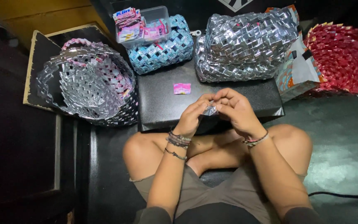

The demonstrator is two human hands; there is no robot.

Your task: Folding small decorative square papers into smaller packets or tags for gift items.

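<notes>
The scene is dim overall, lit from above and slightly ahead of the fingers [212, 99]. Light catches the silver woven bag [245, 45] beyond the fingertips, giving sharp glints across its foil. The silver basket [88, 83] to the left of the fingers glints more softly. The floor [340, 141] to the right shows a dull sheen. Left of the fingers the dark area sinks into deep shadow with little detail. The small foil piece [210, 110] between the fingers looks slightly blurred. Straight edges bow a little near the corners.

A dark, glossy floor [344, 137] is seen right of the hands, lit in patches; a yellow wall [42, 12] is glimpsed far up-left, dark furniture [17, 124] left
</notes>
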